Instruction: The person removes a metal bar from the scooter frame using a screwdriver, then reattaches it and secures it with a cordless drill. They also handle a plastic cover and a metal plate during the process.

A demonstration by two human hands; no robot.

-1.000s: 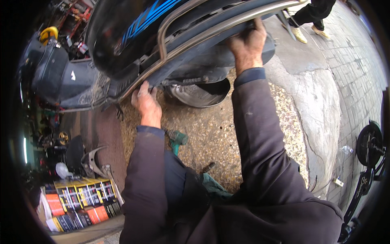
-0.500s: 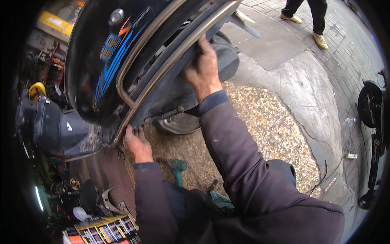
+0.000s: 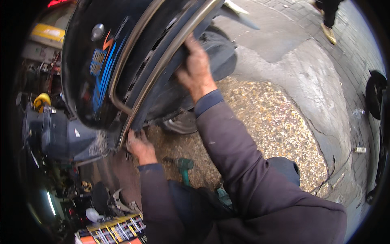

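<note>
A black scooter body (image 3: 101, 61) with blue and orange stripes fills the upper left. A chrome guard rail (image 3: 162, 61) runs along its side. My right hand (image 3: 197, 71) grips the upper stretch of that rail, arm stretched out in a dark sleeve. My left hand (image 3: 140, 144) holds the rail's lower end, where it meets the scooter's underside. The scooter's wheel (image 3: 183, 122) shows between my two arms.
A green power tool (image 3: 185, 166) lies on the pebbled ground (image 3: 268, 126) by my knees. Boxes of small parts (image 3: 109, 232) sit at lower left. Another person's feet (image 3: 329, 28) stand at top right. A second wheel (image 3: 375, 93) is at the right edge.
The view has swung so the scooter body looms larger at upper left. My hands keep their hold on the rail, and the left has slid toward its lower end.
</note>
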